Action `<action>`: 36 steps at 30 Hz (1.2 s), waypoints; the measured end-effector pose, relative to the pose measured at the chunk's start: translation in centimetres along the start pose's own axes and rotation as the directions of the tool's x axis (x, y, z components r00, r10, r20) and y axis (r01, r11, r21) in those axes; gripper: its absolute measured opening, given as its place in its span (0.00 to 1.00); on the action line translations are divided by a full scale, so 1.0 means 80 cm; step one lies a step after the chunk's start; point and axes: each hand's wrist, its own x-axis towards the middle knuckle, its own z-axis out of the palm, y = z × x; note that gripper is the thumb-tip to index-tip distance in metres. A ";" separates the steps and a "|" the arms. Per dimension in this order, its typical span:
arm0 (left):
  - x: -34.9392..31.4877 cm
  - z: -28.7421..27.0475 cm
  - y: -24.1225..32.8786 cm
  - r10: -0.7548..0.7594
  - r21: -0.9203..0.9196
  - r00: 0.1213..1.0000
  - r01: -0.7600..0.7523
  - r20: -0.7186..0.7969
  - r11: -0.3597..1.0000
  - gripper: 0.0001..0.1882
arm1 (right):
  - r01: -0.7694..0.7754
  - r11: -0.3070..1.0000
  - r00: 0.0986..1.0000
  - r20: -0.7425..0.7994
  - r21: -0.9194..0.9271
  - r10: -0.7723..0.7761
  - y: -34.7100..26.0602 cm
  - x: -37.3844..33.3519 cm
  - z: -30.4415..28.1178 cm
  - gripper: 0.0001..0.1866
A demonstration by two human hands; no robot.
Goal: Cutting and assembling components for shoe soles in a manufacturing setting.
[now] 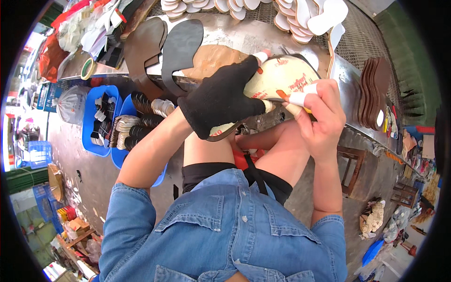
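Observation:
A cream shoe insole [286, 75] with red print and a dark edge lies across my hands above my lap. My left hand [221, 96], in a black glove with bare, taped fingertips, is closed around its middle. My right hand [324, 113] has white tape on its fingers, which pinch together at the insole's near right edge. Small orange-red patches show at the edge beside the fingertips of both hands. The insole's lower end comes out below the glove; its middle is hidden by my left hand.
Dark shoe-shaped pieces [182, 44] and brown paper [213, 61] lie on the metal bench [225, 28]. Stacked white insoles [300, 19] sit at the back, stacked brown ones [376, 87] at right. Blue bins [88, 124] of parts stand lower left. A wooden stool [354, 174] is at right.

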 end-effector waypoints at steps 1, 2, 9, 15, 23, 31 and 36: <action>-0.001 -0.001 0.002 -0.061 0.029 0.996 0.059 0.065 0.998 0.38 | 0.001 1.000 1.000 0.006 0.004 -0.001 -0.005 0.000 -0.002 0.11; -0.002 0.000 -0.001 -0.066 0.025 0.996 0.064 0.062 0.998 0.38 | -0.047 0.999 0.999 0.022 0.020 0.046 -0.011 0.000 -0.005 0.10; -0.005 0.006 -0.006 -0.005 -0.011 1.000 0.006 0.027 1.000 0.38 | -0.330 0.942 0.923 0.228 0.059 0.310 -0.014 0.018 -0.003 0.11; -0.010 0.026 -0.010 -0.039 -0.247 0.999 0.032 -0.024 0.968 0.35 | -0.600 0.786 0.787 0.285 0.151 0.547 -0.018 0.027 0.000 0.13; 0.004 0.058 -0.024 -0.201 -0.693 0.927 -0.083 -0.318 0.716 0.32 | -0.676 0.343 0.625 0.261 0.652 0.735 -0.035 -0.027 0.047 0.08; 0.003 0.070 -0.003 -0.332 -0.817 0.856 -0.164 -0.397 0.553 0.23 | -0.589 0.576 0.768 0.171 0.568 0.617 -0.031 -0.036 0.085 0.11; 0.012 0.036 -0.029 -0.338 -0.992 0.941 0.055 0.012 0.117 0.22 | -0.628 0.377 0.743 0.382 0.681 0.549 -0.015 -0.045 0.068 0.12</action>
